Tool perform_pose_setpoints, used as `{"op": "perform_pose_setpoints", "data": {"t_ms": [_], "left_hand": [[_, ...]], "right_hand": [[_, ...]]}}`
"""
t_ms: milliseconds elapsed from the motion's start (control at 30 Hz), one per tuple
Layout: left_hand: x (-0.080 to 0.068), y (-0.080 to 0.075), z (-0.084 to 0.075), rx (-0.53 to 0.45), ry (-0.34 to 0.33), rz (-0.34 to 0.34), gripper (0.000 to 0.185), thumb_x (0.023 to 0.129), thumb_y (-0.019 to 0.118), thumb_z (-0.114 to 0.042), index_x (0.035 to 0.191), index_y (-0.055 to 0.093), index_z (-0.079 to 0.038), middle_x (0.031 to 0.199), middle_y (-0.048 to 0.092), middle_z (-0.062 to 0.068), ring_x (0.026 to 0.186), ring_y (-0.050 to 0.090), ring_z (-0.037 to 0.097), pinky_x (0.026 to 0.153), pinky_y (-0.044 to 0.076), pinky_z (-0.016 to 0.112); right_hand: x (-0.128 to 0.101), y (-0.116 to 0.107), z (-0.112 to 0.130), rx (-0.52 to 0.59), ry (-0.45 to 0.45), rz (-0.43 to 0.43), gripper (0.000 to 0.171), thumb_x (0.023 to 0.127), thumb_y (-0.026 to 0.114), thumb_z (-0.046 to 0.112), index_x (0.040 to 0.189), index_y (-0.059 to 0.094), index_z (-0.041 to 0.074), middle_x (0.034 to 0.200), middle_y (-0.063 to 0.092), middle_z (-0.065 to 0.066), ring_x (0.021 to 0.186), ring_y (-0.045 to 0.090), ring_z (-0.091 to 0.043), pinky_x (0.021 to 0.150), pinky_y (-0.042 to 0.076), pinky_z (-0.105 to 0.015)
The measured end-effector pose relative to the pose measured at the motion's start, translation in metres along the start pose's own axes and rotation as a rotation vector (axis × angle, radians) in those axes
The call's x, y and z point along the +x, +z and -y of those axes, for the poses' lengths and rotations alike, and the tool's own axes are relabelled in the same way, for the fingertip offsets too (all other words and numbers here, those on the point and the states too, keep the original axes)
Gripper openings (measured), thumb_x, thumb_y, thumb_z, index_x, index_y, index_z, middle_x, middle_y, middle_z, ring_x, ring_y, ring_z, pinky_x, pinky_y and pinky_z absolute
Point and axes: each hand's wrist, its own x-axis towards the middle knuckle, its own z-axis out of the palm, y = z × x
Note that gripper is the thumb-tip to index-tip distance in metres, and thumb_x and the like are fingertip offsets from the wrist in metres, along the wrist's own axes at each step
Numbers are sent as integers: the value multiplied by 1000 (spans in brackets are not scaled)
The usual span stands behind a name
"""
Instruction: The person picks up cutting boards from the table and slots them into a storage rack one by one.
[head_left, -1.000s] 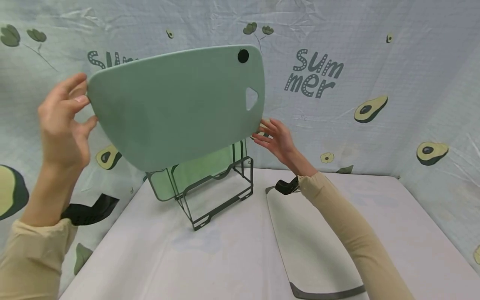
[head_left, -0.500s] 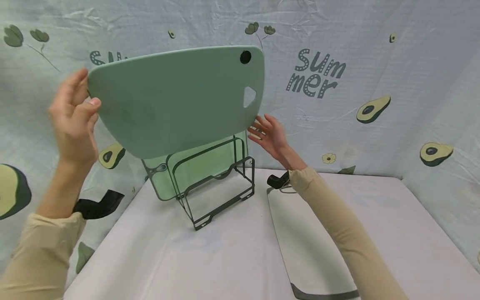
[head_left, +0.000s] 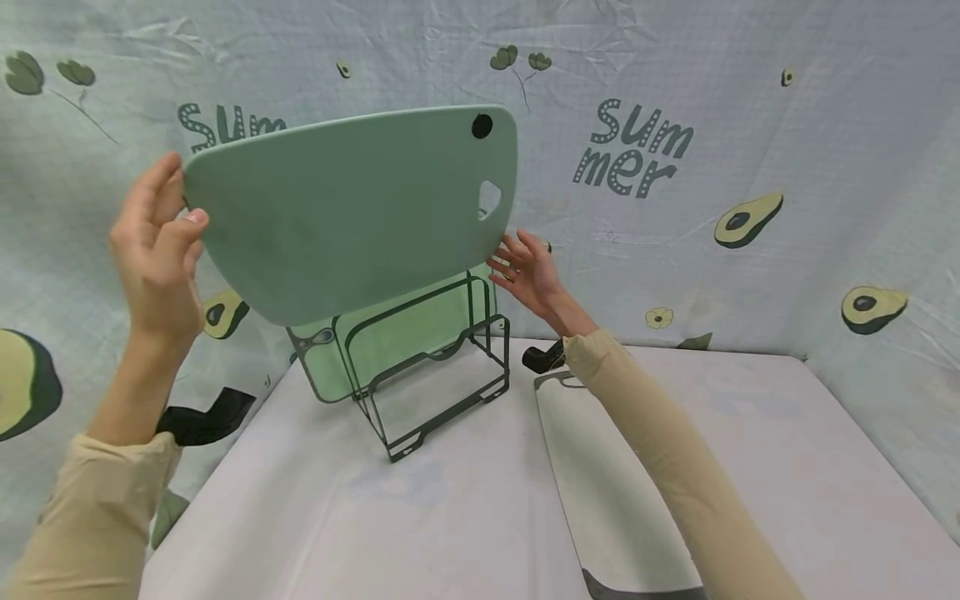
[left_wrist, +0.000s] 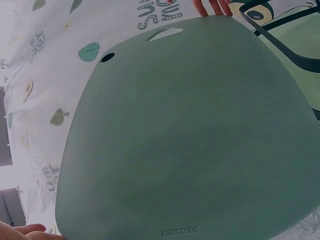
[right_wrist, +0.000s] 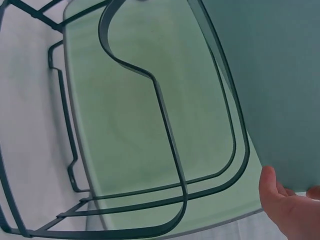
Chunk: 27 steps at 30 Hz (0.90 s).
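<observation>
A grey-green cutting board (head_left: 352,217) is held up in the air, tilted, with a black dot and a handle slot near its right end. My left hand (head_left: 159,258) grips its left edge, thumb on the near face. At the lower right corner my right hand (head_left: 528,275) holds the edge; its thumb and some fingertips show in the right wrist view. Below and behind the board stands a dark wire rack (head_left: 450,414). A light green cutting board (head_left: 408,337) stands upright in the rack's rear part, its upper portion hidden by the held board.
On the table (head_left: 465,517), right of the rack, lies a whitish cutting board (head_left: 600,467) with grey ends, partly under my right sleeve (head_left: 660,433). A printed cloth (head_left: 750,150) hangs behind and beside the table. Each wrist carries a black mount (head_left: 206,419).
My left hand has shifted right, its thumb now further onto the board's face. The right hand has moved slightly left. The board's upper edge sits a little lower, and its right end is further left.
</observation>
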Motion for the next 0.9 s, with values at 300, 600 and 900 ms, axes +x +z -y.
{"op": "perform_pose_setpoints", "data": {"t_ms": [300, 600, 900], "left_hand": [[-4, -2, 4, 48, -16, 2, 52, 76, 44, -5, 128, 45, -5, 133, 47, 12, 123, 44, 22, 108, 22, 43], [-9, -2, 10, 51, -25, 18, 51, 77, 44, -4, 128, 46, -6, 134, 46, 11, 126, 41, 22, 107, 24, 44], [-12, -2, 15, 33, -76, 22, 50, 78, 43, -3, 128, 47, -7, 134, 47, 8, 129, 37, 19, 108, 22, 45]], "right_hand": [[5, -3, -9, 25, 33, 2, 61, 92, 27, 42, 144, 11, 14, 149, 12, -15, 137, 16, -30, 112, 12, -39], [4, -8, -19, 36, 79, -10, 58, 95, 24, 41, 144, 10, 14, 149, 11, -15, 137, 15, -30, 112, 14, -39], [3, -15, -30, 83, 123, -43, 57, 94, 24, 41, 144, 13, 15, 150, 7, -14, 138, 11, -29, 112, 15, -38]]}}
